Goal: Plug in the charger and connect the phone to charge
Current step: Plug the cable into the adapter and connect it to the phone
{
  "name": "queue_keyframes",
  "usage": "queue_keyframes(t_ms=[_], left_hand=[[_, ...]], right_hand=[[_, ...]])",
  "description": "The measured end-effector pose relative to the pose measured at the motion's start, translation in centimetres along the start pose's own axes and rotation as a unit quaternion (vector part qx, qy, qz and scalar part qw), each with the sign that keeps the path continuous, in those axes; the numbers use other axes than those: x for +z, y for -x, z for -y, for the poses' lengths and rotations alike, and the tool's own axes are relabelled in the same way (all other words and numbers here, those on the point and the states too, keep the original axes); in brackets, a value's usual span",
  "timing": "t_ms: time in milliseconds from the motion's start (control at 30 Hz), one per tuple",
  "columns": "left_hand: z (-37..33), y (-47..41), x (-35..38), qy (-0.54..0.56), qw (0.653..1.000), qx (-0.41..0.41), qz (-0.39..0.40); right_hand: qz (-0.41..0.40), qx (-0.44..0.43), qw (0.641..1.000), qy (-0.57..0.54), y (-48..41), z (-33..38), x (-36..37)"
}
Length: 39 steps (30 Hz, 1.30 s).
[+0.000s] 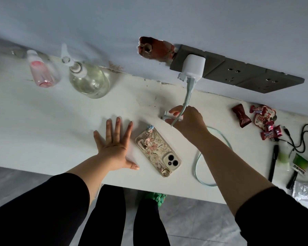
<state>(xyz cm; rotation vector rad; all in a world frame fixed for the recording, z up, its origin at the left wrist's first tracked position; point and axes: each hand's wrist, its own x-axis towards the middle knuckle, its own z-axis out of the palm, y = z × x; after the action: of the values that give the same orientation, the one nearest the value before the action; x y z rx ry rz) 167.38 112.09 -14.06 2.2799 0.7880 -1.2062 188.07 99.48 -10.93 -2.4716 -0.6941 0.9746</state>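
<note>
Now the left hand point(114, 146) lies flat and open on the counter point(43, 121), holding nothing, ready to steady the phone point(157, 152) lying face down beside it. Further right, the right hand point(187, 119) pinches the cable point(185, 102) end, ready for plugging, while the charger point(193, 65) already sits in the wall socket point(238, 70).

The white charger point(193, 66) is seated in the wall socket strip point(238, 71) at upper right; the cable point(187, 96) end is pinched by the right hand point(187, 119) at centre, while the left hand point(114, 146) is spread flat beside the face-down phone point(157, 151).
</note>
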Motion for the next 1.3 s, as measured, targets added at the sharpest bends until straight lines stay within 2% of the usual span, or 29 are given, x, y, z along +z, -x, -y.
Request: queue_keyframes(t_ms=[167,267,400,500,567,600,667,767,833,900,1100,1133,1200,1300], left_hand=[[0.2,-0.3,0.5,0.001,1.0,0.009,-0.017],[0.2,-0.5,0.7,0.007,1.0,0.012,-0.024],[-0.1,0.0,0.5,0.004,0.999,0.012,-0.034],[-0.5,0.8,0.6,-0.007,0.997,0.011,-0.08],[-1.5,1.5,0.9,-0.036,0.986,0.023,-0.159],[-2.3,1.9,1.0,-0.061,0.976,0.047,-0.206],[-4.1,1.9,1.0,-0.111,0.946,0.15,-0.265],[-6.1,0.2,0.0,-0.216,0.898,0.307,-0.229],[-6.1,-1.6,-0.6,-0.275,0.875,0.346,-0.197],[-5.6,-2.7,-0.9,-0.312,0.855,0.366,-0.196],[-5.3,-2.5,-0.7,-0.355,0.775,0.447,-0.271],[-5.3,-2.5,-0.7,-0.351,0.772,0.449,-0.283],[-5.5,-2.3,-0.6,-0.334,0.788,0.426,-0.294],[-5.9,-0.8,-0.5,-0.261,0.852,0.352,-0.285]], right_hand=[[0.02,-0.029,0.994,0.108,-1.5,-0.6,1.2],[0.022,-0.042,0.996,0.081,-1.3,-1.1,0.6],[-0.024,-0.035,0.996,0.084,0.9,-2.4,-2.1],[-0.064,-0.024,0.994,0.082,3.9,-4.0,-4.3],[-0.081,0.005,0.996,0.036,6.3,-4.9,-5.0],[-0.086,0.022,0.996,0.011,7.6,-5.2,-5.0],[-0.089,0.057,0.994,-0.029,9.9,-5.6,-4.4],[-0.076,0.106,0.984,-0.122,11.9,-6.1,-2.2],[-0.079,0.136,0.97,-0.185,12.6,-6.3,-0.4],[-0.077,0.147,0.962,-0.217,13.0,-6.4,1.3],[-0.075,0.173,0.948,-0.255,13.9,-7.2,3.8],[-0.075,0.178,0.946,-0.262,14.0,-7.2,3.8],[-0.069,0.188,0.939,-0.281,14.2,-7.2,3.4],[-0.067,0.197,0.931,-0.3,14.7,-6.3,1.8]])
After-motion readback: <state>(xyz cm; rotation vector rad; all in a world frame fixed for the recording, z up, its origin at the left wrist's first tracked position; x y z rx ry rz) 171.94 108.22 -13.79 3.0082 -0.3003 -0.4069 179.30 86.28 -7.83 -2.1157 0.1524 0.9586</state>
